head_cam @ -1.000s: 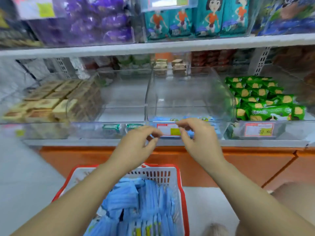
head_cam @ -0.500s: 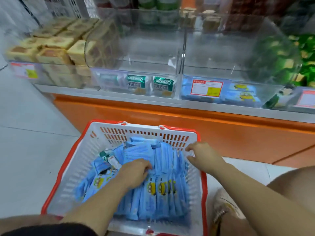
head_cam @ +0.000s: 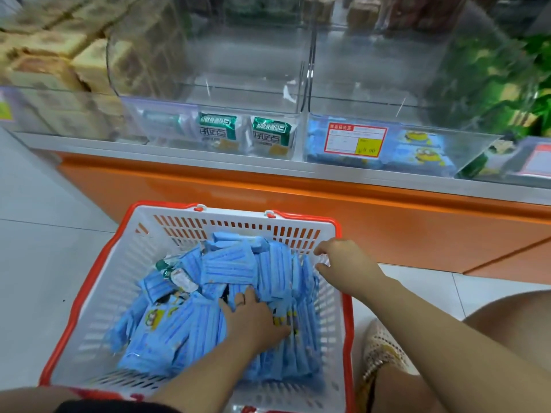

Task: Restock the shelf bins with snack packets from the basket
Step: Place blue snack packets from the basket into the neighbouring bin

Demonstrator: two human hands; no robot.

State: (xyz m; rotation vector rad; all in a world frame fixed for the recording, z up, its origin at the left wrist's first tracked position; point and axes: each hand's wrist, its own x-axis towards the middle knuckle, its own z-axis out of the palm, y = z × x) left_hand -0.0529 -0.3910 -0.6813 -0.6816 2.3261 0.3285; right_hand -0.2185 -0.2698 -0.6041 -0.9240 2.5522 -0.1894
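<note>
Blue striped snack packets [head_cam: 190,323] fill the white slotted plastic basket with a red rim [head_cam: 89,290], which stands below the shelf. The left hand [head_cam: 253,318] lies on the pile with its fingertips buried; its grip cannot be determined. The right hand [head_cam: 343,260], fingers parted and loosely curled, brackets the row's right end, probably to gather a bundle. The green-and-white packets [head_cam: 217,131] carry Chinese characters. The red-bordered price label [head_cam: 356,140] on the clear plastic bin [head_cam: 447,108] apparently reads 9.00.

- We see a white basket [head_cam: 104,308] with a red rim.
- We see pale blue striped snack packets [head_cam: 229,263] (some with a yellow cartoon figure).
- We see an orange shelf base [head_cam: 328,210].
</note>
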